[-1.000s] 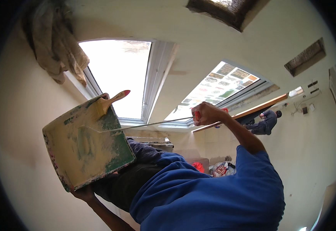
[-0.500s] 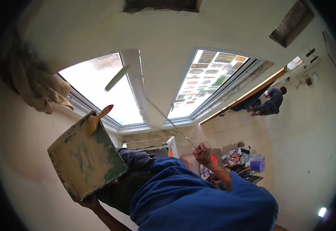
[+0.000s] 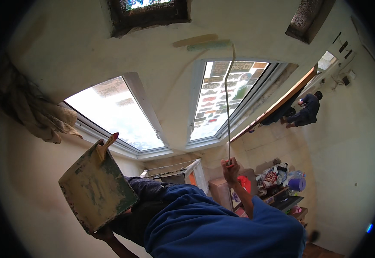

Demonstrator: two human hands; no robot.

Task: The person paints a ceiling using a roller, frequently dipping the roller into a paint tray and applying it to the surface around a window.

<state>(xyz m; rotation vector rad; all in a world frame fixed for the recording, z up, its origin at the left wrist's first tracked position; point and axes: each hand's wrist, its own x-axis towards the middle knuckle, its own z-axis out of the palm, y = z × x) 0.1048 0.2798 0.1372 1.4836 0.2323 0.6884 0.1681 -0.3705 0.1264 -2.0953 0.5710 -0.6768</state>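
Observation:
My right hand [image 3: 231, 170] is closed around the red handle of a long-rod paint roller [image 3: 227, 99]. The thin rod runs up past the right window. At its top the pale green roller sleeve [image 3: 209, 45] lies against the wall above the windows, beside a darker tan strip [image 3: 195, 39]. On the left, my left hand [image 3: 104, 235] grips the lower edge of a square, paint-crusted container [image 3: 95, 189], its fingers partly hidden. A paintbrush [image 3: 106, 146] with a red-tipped handle rests at the container's upper rim.
Two slanting windows [image 3: 114, 116] stand ahead, with a brown cloth [image 3: 37, 103] hanging at the left one. A dark recessed opening [image 3: 148, 17] is above. Another person [image 3: 305, 109] crouches at the right. Heaped household items and a purple bucket [image 3: 297, 184] lie below, near a brown padded seat [image 3: 221, 193].
The roller sleeve has moved up and right, from in front of the left window to the wall above. The rod has swung near upright. The container sits slightly lower in view.

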